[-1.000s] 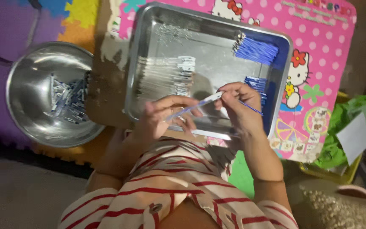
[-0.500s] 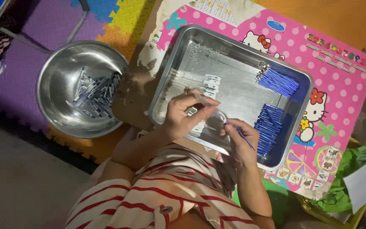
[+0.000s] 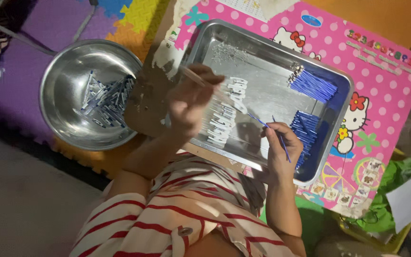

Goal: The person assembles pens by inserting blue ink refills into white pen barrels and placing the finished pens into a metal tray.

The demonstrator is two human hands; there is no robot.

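— Watching the left hand [image 3: 191, 102]: it pinches a clear tube [image 3: 200, 84] above the steel tray [image 3: 329, 76], and a loose pinch could drop it among the white pieces [image 3: 222, 121]
— Right hand [image 3: 281, 143]?
— Closed on a thin blue refill [image 3: 281, 140] by the tray's near rim; it could slip

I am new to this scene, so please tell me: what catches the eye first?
The steel tray on a pink dotted mat, with blue sticks at its right. The left hand and right hand each hold a thin piece over it. A round steel bowl lies left.
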